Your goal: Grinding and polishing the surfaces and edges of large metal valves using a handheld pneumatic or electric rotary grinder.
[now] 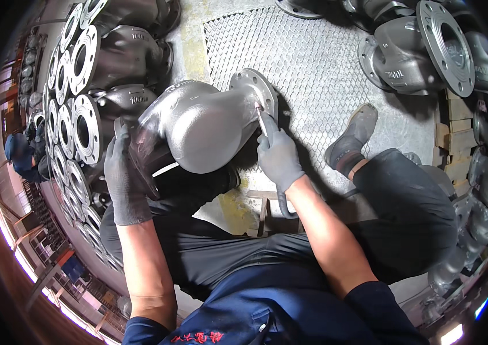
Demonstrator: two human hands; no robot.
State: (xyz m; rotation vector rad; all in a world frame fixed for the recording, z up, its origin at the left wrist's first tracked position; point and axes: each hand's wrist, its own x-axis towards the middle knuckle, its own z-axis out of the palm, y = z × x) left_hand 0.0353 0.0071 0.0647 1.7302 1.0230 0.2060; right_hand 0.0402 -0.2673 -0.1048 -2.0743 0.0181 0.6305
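Note:
A silver-grey cast valve body (206, 135) with a rounded bulge lies tilted in front of me, between my legs. My left hand (123, 181), in a grey glove, grips the rim of its left-hand flange, fingers over the edge and partly hidden. In my gloved right hand (280, 158) is a slim pen-shaped grinder (263, 122) with a small pinkish tip. That tip meets the casting at the neck just behind the far round flange (262, 92), which has bolt holes. A dark hose (283, 202) runs down from beneath my right hand.
Stacked flanged valve bodies (86, 129) rise close on my left. More castings (405, 54) stand at the far right beside wooden blocks (459, 135). A metal mesh sheet (307, 63) covers the floor ahead. My right shoe (353, 132) rests at its edge. Another person (22, 152) is at the far left.

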